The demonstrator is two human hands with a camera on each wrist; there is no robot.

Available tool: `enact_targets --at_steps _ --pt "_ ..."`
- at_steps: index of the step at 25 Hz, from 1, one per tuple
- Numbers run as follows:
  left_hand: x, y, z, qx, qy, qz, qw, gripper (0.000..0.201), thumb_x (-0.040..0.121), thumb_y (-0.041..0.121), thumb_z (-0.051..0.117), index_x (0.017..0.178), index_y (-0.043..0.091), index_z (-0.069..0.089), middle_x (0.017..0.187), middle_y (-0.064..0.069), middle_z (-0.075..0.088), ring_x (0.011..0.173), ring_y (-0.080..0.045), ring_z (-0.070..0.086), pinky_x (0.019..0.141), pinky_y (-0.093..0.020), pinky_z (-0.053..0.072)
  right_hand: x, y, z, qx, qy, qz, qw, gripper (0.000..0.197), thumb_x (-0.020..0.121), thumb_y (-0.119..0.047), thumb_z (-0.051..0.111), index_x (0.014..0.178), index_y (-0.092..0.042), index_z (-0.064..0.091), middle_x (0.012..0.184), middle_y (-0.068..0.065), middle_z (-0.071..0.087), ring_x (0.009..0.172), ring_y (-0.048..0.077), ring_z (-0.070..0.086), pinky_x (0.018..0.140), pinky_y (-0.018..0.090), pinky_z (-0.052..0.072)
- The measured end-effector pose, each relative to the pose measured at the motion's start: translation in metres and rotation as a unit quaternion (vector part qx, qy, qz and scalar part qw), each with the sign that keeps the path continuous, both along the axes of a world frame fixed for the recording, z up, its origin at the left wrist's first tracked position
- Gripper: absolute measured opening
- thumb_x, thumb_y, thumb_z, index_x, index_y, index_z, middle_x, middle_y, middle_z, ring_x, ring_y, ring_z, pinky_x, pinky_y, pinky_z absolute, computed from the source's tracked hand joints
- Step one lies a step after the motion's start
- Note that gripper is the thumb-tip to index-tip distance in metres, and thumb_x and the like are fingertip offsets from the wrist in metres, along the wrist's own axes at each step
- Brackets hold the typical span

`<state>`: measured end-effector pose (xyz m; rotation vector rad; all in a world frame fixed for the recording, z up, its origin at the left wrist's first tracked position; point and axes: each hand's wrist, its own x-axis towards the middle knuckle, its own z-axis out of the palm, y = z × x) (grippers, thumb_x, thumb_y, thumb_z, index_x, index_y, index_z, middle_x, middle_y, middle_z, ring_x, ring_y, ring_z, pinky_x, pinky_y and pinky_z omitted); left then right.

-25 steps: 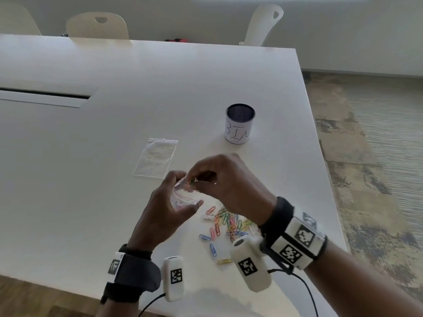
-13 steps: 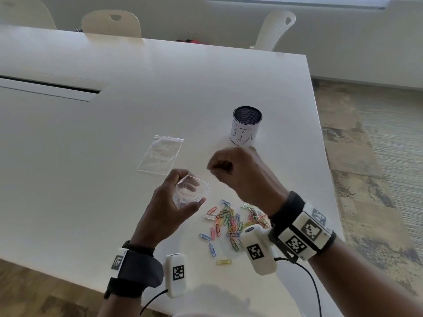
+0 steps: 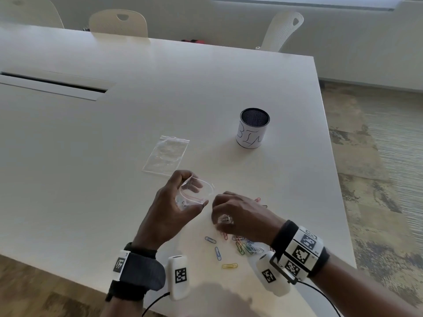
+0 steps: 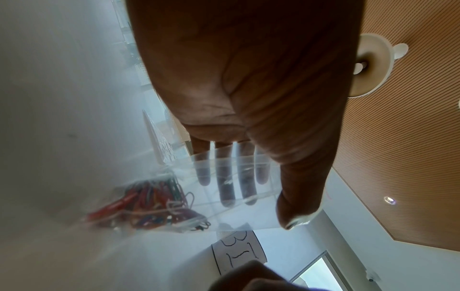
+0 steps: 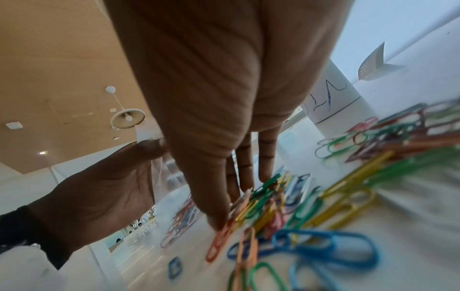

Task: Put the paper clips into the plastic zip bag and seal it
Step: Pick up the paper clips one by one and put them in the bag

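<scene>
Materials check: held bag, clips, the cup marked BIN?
Zip bag: thin clear plastic film; fingers show through it. Paper clips: probably wire with a glossy coloured coating. Cup: dark mesh, likely metal, with a white, seemingly paper label.

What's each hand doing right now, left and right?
Left hand: holds the open zip bag.
Right hand: fingers straight, touching the paper clips, gripping none.

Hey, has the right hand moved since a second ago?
Yes. The right hand was at the mouth of the zip bag held by the left hand; it has since dropped toward the person, away from the bin, onto the paper clips.
</scene>
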<state>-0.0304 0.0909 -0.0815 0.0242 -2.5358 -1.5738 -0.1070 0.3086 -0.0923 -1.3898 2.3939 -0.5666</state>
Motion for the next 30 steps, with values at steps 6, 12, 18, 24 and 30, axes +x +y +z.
enact_targets --at_steps 6,12,18,24,30 --pt "0.0 0.001 0.003 0.001 0.003 -0.006 1.0 0.049 0.085 0.016 0.087 0.123 0.023 0.056 0.115 0.009 0.074 0.113 -0.012 0.071 0.084 -0.012 0.056 0.0 0.02 0.02 0.116 0.058 -0.028 0.991 0.059 0.09 -0.06 0.067 0.143 -0.035 0.056 0.149 -0.004 0.052 0.13 0.014 0.05 0.102 0.03 0.049" --pt "0.001 0.0 0.002 0.003 -0.004 -0.016 1.0 0.048 0.086 0.015 0.086 0.123 0.022 0.056 0.115 0.01 0.073 0.111 -0.01 0.07 0.083 -0.008 0.053 0.025 0.025 0.011 0.094 0.068 -0.048 0.992 0.028 0.104 -0.029 0.059 0.131 -0.028 0.065 0.132 -0.001 0.06 0.115 0.018 0.056 0.087 0.034 0.058" --pt "0.001 0.006 0.001 0.003 -0.006 -0.03 1.0 0.044 0.088 0.015 0.083 0.123 0.022 0.057 0.113 0.01 0.073 0.108 -0.007 0.071 0.081 -0.007 0.053 0.034 0.019 0.012 0.089 0.073 -0.085 0.99 0.022 0.109 -0.013 0.048 0.111 -0.018 0.07 0.109 0.001 0.063 0.094 0.016 0.058 0.078 0.033 0.058" --pt "0.003 0.011 0.0 0.009 -0.003 -0.044 0.999 0.043 0.088 0.015 0.084 0.121 0.023 0.057 0.111 0.018 0.072 0.11 -0.007 0.07 0.082 -0.009 0.054 0.03 0.018 0.02 0.077 0.058 -0.12 0.988 0.02 0.104 -0.007 0.053 0.101 -0.009 0.073 0.098 0.005 0.064 0.084 0.019 0.064 0.075 0.032 0.058" --pt "0.003 0.012 0.001 0.015 -0.003 -0.046 0.999 0.043 0.088 0.018 0.084 0.121 0.024 0.057 0.111 0.015 0.072 0.106 -0.009 0.07 0.078 -0.011 0.054 0.025 0.022 0.013 0.067 0.059 -0.162 0.983 0.02 0.1 -0.004 0.063 0.081 -0.006 0.069 0.089 0.002 0.062 0.065 0.012 0.061 0.055 0.017 0.044"
